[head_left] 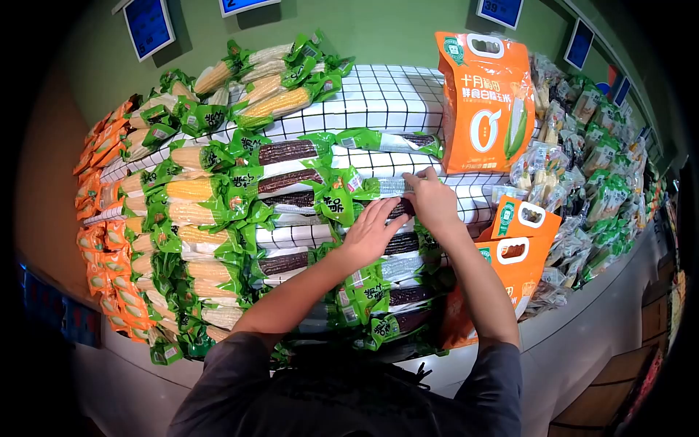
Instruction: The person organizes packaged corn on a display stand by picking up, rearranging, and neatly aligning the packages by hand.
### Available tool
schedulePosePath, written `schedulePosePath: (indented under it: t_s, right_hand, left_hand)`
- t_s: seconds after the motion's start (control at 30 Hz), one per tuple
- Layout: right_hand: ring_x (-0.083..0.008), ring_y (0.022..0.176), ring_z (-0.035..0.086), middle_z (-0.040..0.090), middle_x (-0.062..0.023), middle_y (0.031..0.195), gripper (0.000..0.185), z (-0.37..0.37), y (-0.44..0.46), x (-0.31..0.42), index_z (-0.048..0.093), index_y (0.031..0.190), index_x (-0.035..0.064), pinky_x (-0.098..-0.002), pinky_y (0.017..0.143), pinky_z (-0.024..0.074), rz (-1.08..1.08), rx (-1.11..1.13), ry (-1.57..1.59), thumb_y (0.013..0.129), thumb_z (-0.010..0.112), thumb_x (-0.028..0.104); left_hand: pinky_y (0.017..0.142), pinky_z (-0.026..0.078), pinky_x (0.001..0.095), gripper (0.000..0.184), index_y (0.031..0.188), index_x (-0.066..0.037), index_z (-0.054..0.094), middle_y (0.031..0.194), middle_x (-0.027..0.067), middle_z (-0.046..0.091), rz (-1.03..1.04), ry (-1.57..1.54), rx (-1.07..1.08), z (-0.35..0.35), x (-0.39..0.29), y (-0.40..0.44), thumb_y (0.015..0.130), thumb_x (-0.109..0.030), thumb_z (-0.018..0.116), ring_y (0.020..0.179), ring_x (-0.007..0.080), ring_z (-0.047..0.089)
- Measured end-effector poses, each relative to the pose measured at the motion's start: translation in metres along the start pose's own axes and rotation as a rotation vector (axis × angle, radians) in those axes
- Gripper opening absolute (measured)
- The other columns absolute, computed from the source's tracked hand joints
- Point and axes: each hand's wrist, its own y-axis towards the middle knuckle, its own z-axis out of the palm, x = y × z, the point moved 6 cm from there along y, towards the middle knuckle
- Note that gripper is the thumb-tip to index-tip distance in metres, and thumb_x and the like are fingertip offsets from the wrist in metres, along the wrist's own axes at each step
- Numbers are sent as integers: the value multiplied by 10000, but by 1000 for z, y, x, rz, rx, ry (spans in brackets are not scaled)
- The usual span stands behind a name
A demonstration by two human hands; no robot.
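Left hand (371, 231), right hand (435, 204) touch plastic-wrapped corn (386, 188).

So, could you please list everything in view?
Wrapped corn cobs: many, yellow, white and dark purple, left to centre
Handled bags: at least three, orange, right of centre
Small packs: many, orange, far left
Bagged goods: many, clear and green, right
Checked cloth: count unclear, black and white, under cobs
Screens: at least five, blue, top
Wall: one, green, behind
Left hand: one, bare, centre
Right hand: one, bare, beside it
Sleeves: two, dark, bottom
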Motion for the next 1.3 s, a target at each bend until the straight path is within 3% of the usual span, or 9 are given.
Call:
schedulePosePath:
  t_s: [0.1, 0.23, 0.43, 0.5, 0.57, 0.73, 0.87, 1.0, 1.3]
  right_hand:
    - [-386, 858, 762, 672, -150, 1156, 336, -9, 1, 4, 727, 1167, 150, -478, 730, 630, -16, -22, 0, 858, 810, 253]
    - [-379, 925, 758, 688, -137, 1206, 405, -18, 1, 7, 744, 1256, 161, -481, 800, 625, 109, 51, -57, 869, 819, 254]
    - [-402, 945, 754, 705, -170, 1205, 349, -26, 27, -1, 750, 1216, 140, -515, 826, 611, 147, 194, -58, 916, 770, 317]
    - [-403, 1006, 733, 705, -162, 1194, 353, -30, 40, 2, 748, 1228, 136, -499, 867, 598, 175, 130, -42, 899, 783, 260]
    - [-393, 1073, 691, 699, -151, 1183, 353, -39, 54, 13, 746, 1218, 122, -488, 929, 571, -91, -246, -28, 872, 795, 179]
    - [-397, 1072, 684, 721, -155, 1144, 283, -41, 62, 26, 752, 1161, 82, -479, 947, 548, -110, -302, 109, 882, 776, 124]
    - [-382, 910, 746, 770, -199, 936, 175, -55, 21, 42, 738, 1054, 10, -455, 832, 571, 23, 153, 316, 919, 750, 121]
    - [-377, 1011, 742, 777, -207, 1067, 269, -34, -46, 32, 746, 1165, 5, -436, 916, 576, 100, 654, 199, 905, 739, 77]
    - [-434, 1131, 676, 719, -232, 1198, 385, -8, -174, 40, 708, 1230, 15, -480, 1001, 536, 192, 551, 367, 848, 734, -23]
  left_hand:
    - [1266, 264, 580, 498, 1481, -220, 568, 1582, 205, 388, -17, 5, 21, 6, -4, 5, 1001, -90, 549, 1502, 406, 359]
    - [1258, 162, 649, 606, 1538, -246, 518, 1566, 213, 351, -25, -3, 128, 18, -6, 15, 974, -25, 515, 1520, 407, 306]
    - [1258, 195, 638, 667, 1529, -236, 536, 1573, 213, 358, 65, -4, 10, 5, -17, 12, 901, -23, 608, 1493, 425, 341]
    - [1264, 213, 622, 625, 1516, -220, 550, 1586, 217, 369, 80, 2, -20, 2, -21, 7, 920, -45, 614, 1488, 424, 357]
    - [1262, 227, 616, 605, 1507, -207, 556, 1583, 216, 381, 106, 26, -30, -1, -26, 2, 926, -50, 619, 1487, 422, 364]
    - [1213, 343, 533, 474, 1385, -136, 630, 1495, 172, 497, 160, -23, -30, -23, -36, -21, 918, -65, 665, 1406, 390, 456]
    - [1052, 444, 457, 363, 1263, -64, 652, 1295, 130, 575, 37, -214, 61, -20, -30, -69, 906, -95, 711, 1192, 346, 531]
    - [1128, 396, 494, 547, 1428, -67, 577, 1433, 145, 523, -34, -187, 127, -20, -33, -94, 911, -154, 734, 1335, 360, 484]
    - [1058, 390, 460, 692, 1480, -87, 565, 1325, 122, 528, -154, -156, 25, -10, -35, -98, 848, -185, 829, 1248, 333, 494]
